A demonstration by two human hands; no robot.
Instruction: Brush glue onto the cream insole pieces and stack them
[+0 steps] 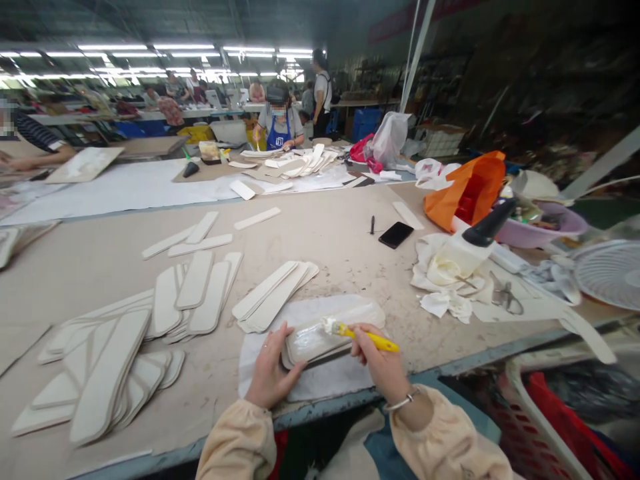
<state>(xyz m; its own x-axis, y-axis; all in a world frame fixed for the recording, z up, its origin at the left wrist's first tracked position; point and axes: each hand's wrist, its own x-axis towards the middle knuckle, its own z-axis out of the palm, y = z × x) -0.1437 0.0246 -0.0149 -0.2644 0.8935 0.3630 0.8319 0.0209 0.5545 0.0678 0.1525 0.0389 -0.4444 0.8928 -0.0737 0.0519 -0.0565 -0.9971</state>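
Observation:
My right hand (pixel 379 360) is closed round a yellow-handled brush (pixel 360 335), whose white bristles rest on a glossy, glue-wet strip (pixel 313 341). That strip tops a small stack lying on a white sheet (pixel 320 383) at the table's near edge. My left hand (pixel 270 370) lies with its fingers spread on the sheet, fingertips pressing the stack's left end. A fan of dry beige strips (pixel 275 295) sits just beyond the stack.
Many more beige strips (pixel 115 360) are spread over the left of the table. A glue bottle with a black nozzle (pixel 467 250), rags, scissors (pixel 505 293), a phone (pixel 395 234), an orange bag (pixel 470 190) and a fan (pixel 607 270) lie right. Other people work at far tables.

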